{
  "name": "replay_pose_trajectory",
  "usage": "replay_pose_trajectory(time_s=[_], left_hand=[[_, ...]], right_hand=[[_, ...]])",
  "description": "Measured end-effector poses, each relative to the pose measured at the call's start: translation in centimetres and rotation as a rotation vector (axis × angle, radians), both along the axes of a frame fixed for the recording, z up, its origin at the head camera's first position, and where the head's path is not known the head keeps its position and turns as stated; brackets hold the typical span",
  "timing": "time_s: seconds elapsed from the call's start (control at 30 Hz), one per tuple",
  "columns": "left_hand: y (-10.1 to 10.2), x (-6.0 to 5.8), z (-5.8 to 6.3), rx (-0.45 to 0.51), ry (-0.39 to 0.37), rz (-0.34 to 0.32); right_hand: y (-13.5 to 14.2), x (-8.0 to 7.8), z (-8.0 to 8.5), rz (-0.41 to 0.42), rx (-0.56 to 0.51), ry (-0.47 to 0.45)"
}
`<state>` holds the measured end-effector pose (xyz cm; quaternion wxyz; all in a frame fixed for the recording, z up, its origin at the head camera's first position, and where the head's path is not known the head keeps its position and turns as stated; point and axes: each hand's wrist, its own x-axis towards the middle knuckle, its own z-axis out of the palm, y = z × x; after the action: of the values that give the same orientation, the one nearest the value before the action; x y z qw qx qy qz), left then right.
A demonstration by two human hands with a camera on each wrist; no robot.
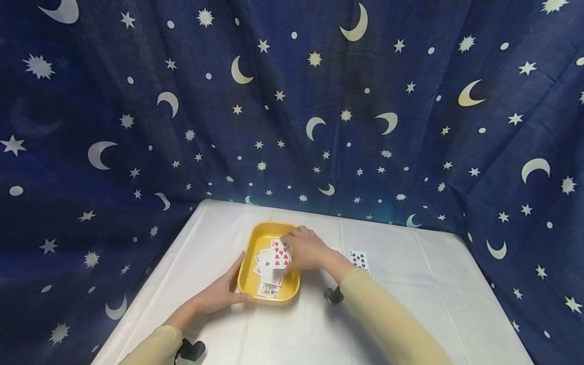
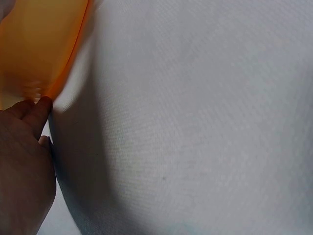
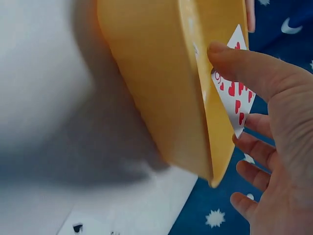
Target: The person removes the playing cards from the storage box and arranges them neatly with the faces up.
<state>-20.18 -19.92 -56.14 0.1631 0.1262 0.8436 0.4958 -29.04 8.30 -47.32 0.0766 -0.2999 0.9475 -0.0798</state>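
Note:
A yellow plastic tray (image 1: 245, 276) with rounded corners stands on the white-covered table. My left hand (image 1: 219, 293) grips its near left corner, thumb at the front rim and fingers along the left side. In the left wrist view its fingertips meet the tray's orange-looking edge (image 2: 68, 63). My right hand (image 1: 310, 248) pinches a hearts playing card (image 1: 280, 254) between thumb and fingers over the tray. The same hearts card (image 3: 234, 93) appears tilted in the right wrist view. Beneath it, several cards lie overlapping in the tray, among them a clubs card (image 1: 266, 263) and a face card (image 1: 268, 290).
A spades card (image 1: 358, 258) lies face up on the table (image 1: 410, 304) right of the tray, partly hidden by the right forearm. A dark blue curtain (image 1: 292, 101) with moons and stars hangs behind the table and along its sides.

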Motion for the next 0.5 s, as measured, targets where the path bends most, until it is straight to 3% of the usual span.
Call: replay_pose_trajectory(time_s=[0.27, 0.5], left_hand=[[0.0, -0.1, 0.0, -0.013, -0.006, 0.002], [0.0, -0.1, -0.1, -0.018, -0.001, 0.006]], right_hand=[[3.7, -0.1, 1.4, -0.056, -0.097, -0.003], [6.7, -0.1, 1.7, -0.128, -0.091, 0.004]])
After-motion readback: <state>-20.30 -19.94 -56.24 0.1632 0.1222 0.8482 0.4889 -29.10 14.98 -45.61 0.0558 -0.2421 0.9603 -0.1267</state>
